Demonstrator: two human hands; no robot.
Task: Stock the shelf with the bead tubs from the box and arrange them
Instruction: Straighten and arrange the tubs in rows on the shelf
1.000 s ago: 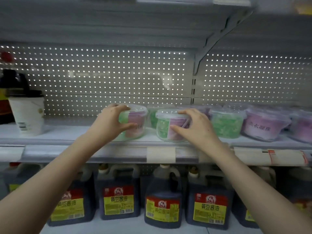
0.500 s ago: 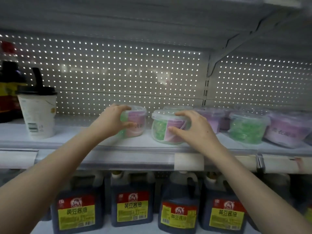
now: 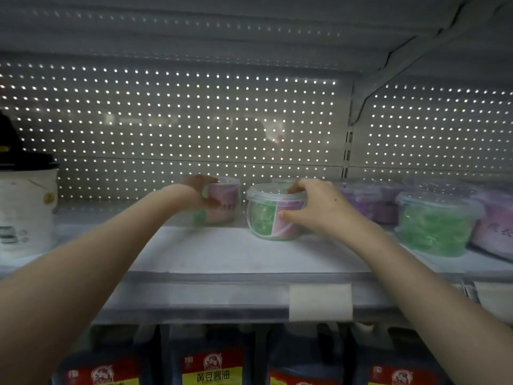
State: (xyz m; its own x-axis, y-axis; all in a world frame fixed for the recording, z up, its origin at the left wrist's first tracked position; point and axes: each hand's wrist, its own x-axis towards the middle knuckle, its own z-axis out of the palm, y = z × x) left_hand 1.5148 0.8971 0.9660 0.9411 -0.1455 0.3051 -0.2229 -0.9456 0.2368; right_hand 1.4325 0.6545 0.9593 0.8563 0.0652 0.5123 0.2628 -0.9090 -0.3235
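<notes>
Two clear bead tubs with green beads and pink labels stand on the white shelf (image 3: 236,254). My left hand (image 3: 194,191) grips the left tub (image 3: 224,204), which sits deep on the shelf near the pegboard. My right hand (image 3: 313,207) holds the right tub (image 3: 263,215) from its right side, thumb on the label, fingers over the lid rim. To the right stand more tubs: a purple one (image 3: 369,201), a green one (image 3: 435,223) and a pink one (image 3: 497,232) at the frame edge. The box is out of sight.
A white cup with a black lid (image 3: 26,207) stands at the shelf's left end. The perforated back panel (image 3: 180,120) closes the rear. A blank price tag (image 3: 320,301) hangs on the shelf rail. Dark soy sauce jugs (image 3: 212,368) fill the shelf below.
Both tubs have been pushed further back on the shelf, the left one almost to the back panel. The view has come closer and shifted left.
</notes>
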